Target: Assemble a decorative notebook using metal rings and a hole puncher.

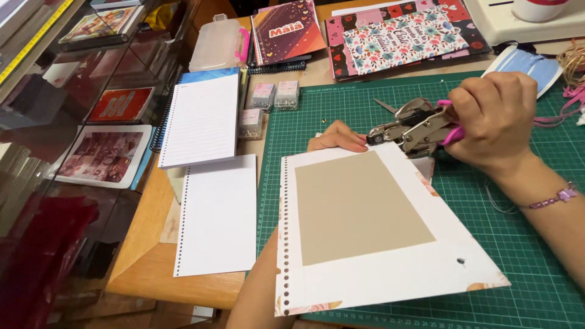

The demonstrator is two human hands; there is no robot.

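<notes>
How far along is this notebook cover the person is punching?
Done: the cover sheet already has a row of binding holes along its left edge and one small hole near its lower right corner. In hand: the right hand squeezes a metal punch plier at the sheet's top edge, while the left hand lifts it. Left: punched page stacks lie unbound beside the green cutting mat.

White punched cover sheet (378, 244) with grey centre panel, tilted, lifted above green cutting mat (536, 268); metal pink-handled punch pliers (417, 127) at top edge.
</notes>
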